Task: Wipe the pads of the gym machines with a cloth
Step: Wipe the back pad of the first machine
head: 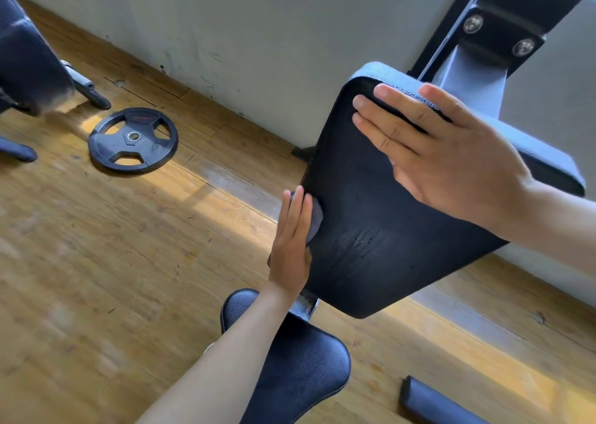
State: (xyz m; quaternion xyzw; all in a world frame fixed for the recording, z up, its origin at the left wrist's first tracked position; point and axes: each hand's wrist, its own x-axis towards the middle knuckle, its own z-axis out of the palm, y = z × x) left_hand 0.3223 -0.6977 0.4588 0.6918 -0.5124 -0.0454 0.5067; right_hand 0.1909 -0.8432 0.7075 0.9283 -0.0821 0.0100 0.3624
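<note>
A large black arm pad tilts across the right half of the view, bolted to a white and black frame. My left hand presses a small grey cloth against the pad's left edge, fingers straight and pointing up. Most of the cloth is hidden under that hand. My right hand lies flat on the pad's upper face, fingers spread and reaching its top rim, holding nothing. Below the pad is a black padded seat, partly covered by my left forearm.
A black weight plate lies flat on the wooden floor at left. Another machine's dark pad and feet stand at the far left. A padded roller lies at the bottom right. A pale wall runs behind the frame.
</note>
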